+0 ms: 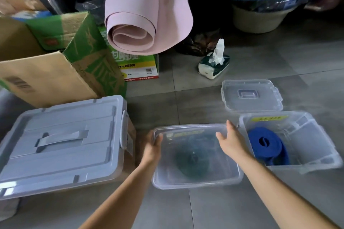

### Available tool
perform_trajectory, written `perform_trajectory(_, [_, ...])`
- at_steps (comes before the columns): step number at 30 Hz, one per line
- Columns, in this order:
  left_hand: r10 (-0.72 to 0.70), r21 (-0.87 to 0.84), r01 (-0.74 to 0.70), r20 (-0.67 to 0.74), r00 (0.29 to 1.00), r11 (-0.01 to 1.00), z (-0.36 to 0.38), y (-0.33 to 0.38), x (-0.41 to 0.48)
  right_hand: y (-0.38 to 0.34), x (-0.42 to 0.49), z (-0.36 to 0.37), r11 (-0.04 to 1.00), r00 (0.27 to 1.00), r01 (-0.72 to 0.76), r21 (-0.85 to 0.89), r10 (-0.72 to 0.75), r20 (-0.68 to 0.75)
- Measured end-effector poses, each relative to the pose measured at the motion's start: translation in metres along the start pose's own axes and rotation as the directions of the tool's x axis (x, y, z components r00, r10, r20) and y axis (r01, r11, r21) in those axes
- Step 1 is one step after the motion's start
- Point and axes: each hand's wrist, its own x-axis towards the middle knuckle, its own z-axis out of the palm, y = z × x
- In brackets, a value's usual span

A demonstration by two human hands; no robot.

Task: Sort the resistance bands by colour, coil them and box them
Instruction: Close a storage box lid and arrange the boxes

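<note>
There are two small clear boxes, the centre box (197, 185) at six o'clock and the open box (314, 141) at four, and two clear lids, the centre lid (188, 131) and the loose lid (251, 98) at three. Two coiled bands show, the green band (191, 162) and the blue band (266, 145), plus one grey bin (65, 154) at eight.

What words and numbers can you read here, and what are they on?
"00mg", its start hidden: green and white carton.
Big white characters above it: pink mat partly covers them.
Yellow label on the open box: too blurred.
Label under the lid: too blurred.
</note>
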Motion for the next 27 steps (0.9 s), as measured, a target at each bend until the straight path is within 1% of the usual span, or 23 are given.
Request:
perform_trajectory(3, [-0.121,0.093,0.123,-0.031,0.992,0.988,0.013,-0.025,0.017,0.003,-0.011,0.01,0.988,0.999,0.05,-0.148,-0.051,-0.002])
perform_trajectory(4, [-0.154,0.12,0.159,-0.044,0.987,0.98,0.015,-0.033,0.021,0.005,-0.015,0.013,0.979,0.999,0.035,-0.2,-0.039,-0.013])
perform_trajectory(6, [-0.181,0.131,0.186,-0.05,0.982,0.974,0.017,-0.031,0.02,0.01,-0.025,0.018,0.968,0.999,-0.048,-0.247,0.039,-0.037])
perform_trajectory(7, [-0.175,0.143,0.182,-0.056,0.983,0.973,0.018,-0.03,0.018,0.015,-0.029,0.02,0.965,0.996,-0.083,-0.249,0.071,-0.058])
perform_trajectory(8, [-0.161,0.162,0.17,-0.068,0.985,0.972,0.017,-0.025,0.014,0.019,-0.032,0.022,0.964,0.993,-0.094,-0.248,0.073,-0.089])
perform_trajectory(9, [-0.142,0.164,0.156,-0.091,0.986,0.974,0.017,-0.024,0.009,0.024,-0.036,0.023,0.965,0.991,-0.08,-0.251,0.049,-0.127])
perform_trajectory(11, [-0.098,0.111,0.109,-0.101,0.99,0.988,0.015,-0.026,-0.006,0.032,-0.04,0.026,0.97,0.982,-0.019,-0.243,-0.027,-0.186])
perform_trajectory(13, [-0.067,0.063,0.069,-0.04,0.997,0.996,0.014,-0.035,-0.019,0.037,-0.042,0.032,0.979,0.977,0.032,-0.2,-0.073,-0.202])
perform_trajectory(14, [-0.058,0.079,0.059,-0.01,0.998,0.995,0.012,-0.041,-0.023,0.04,-0.043,0.034,0.978,0.975,0.048,-0.203,-0.09,-0.201])
perform_trajectory(17, [-0.015,0.138,0.009,0.044,0.999,0.99,0.007,-0.049,-0.026,0.044,-0.047,0.035,0.953,0.978,0.036,-0.3,-0.095,-0.185])
perform_trajectory(19, [0.002,0.182,-0.017,0.08,0.997,0.983,0.006,-0.047,-0.024,0.045,-0.05,0.033,0.945,0.98,0.015,-0.327,-0.079,-0.184])
perform_trajectory(21, [0.021,0.23,-0.046,0.113,0.993,0.972,0.008,-0.043,-0.026,0.045,-0.05,0.031,0.943,0.98,0.004,-0.334,-0.07,-0.188])
perform_trajectory(23, [0.013,0.24,-0.037,0.103,0.995,0.97,0.009,-0.041,-0.027,0.045,-0.047,0.029,0.949,0.98,-0.002,-0.316,-0.06,-0.189])
perform_trajectory(24, [0.002,0.234,-0.022,0.083,0.997,0.972,0.009,-0.042,-0.024,0.045,-0.046,0.03,0.96,0.98,-0.007,-0.282,-0.05,-0.194])
perform_trajectory(27, [-0.054,0.177,0.061,-0.042,0.998,0.982,0.006,-0.049,-0.014,0.04,-0.046,0.031,0.99,0.974,0.001,-0.139,-0.033,-0.222])
